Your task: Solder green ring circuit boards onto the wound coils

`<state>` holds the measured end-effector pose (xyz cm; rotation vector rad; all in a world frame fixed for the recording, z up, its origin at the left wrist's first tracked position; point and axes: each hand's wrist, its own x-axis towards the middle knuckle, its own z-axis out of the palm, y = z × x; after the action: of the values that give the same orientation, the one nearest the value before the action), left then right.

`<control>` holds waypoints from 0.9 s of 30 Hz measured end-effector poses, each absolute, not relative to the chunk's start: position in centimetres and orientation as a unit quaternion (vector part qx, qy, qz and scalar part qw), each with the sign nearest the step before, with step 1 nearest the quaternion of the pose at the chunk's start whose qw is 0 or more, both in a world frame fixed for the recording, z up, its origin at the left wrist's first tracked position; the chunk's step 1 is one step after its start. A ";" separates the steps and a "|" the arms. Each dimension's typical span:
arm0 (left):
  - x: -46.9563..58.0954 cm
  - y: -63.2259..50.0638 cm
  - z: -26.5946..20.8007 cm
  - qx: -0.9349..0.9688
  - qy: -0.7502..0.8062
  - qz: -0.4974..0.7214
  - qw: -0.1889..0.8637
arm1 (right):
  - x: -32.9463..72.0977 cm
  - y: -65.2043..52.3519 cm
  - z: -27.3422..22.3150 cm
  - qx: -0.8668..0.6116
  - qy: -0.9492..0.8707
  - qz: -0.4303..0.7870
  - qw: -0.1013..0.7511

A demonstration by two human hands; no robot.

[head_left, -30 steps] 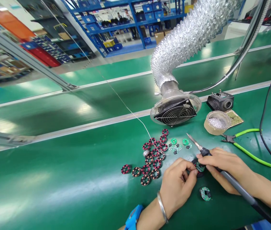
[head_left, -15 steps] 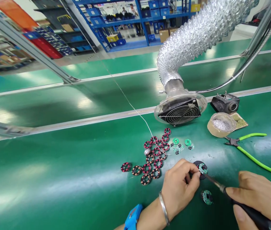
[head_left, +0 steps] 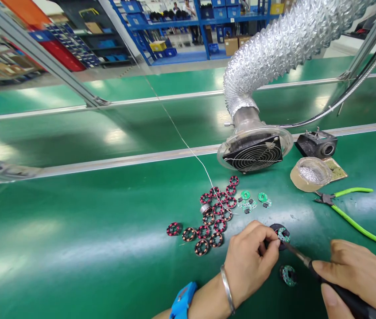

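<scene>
In the head view my left hand (head_left: 252,254) is closed in a pinch, its fingertips at the left edge of a small green ring-shaped circuit board (head_left: 284,235). What lies between those fingers is hidden. This board sits on a round black piece (head_left: 275,227). My right hand (head_left: 360,277) grips a soldering iron (head_left: 334,288) by its black handle, and the metal tip meets the board's lower edge beside my left fingertips. A second ring-shaped board assembly (head_left: 288,275) lies on the table just below.
Left of my hands lie several copper-wound ring cores (head_left: 203,231). Small green boards (head_left: 262,197), solder wire (head_left: 204,166), green-handled cutters (head_left: 357,223), a tub of silvery bits (head_left: 309,175) and a black iron stand (head_left: 317,144) lie beyond. A fume extractor (head_left: 254,155) hangs above.
The camera view has shifted slightly. Both hands and the soldering iron keep nearly the same place at the board.
</scene>
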<state>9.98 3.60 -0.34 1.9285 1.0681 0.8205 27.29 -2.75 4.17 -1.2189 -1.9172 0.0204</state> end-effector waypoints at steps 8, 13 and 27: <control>10.0 3.6 -0.4 0.756 0.422 0.318 0.387 | 27.3 -3.0 4.2 -0.497 -0.759 0.018 0.421; 9.9 3.6 -0.5 0.755 0.419 0.319 0.390 | 27.6 -3.1 4.1 -0.498 -0.760 0.024 0.417; 9.8 3.5 -0.5 0.755 0.414 0.319 0.395 | 27.0 -3.2 4.2 -0.512 -0.745 0.047 0.425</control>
<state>9.81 3.53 -0.51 1.9155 1.0505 0.8097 27.01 -3.19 4.20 -1.2810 -1.8633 0.1173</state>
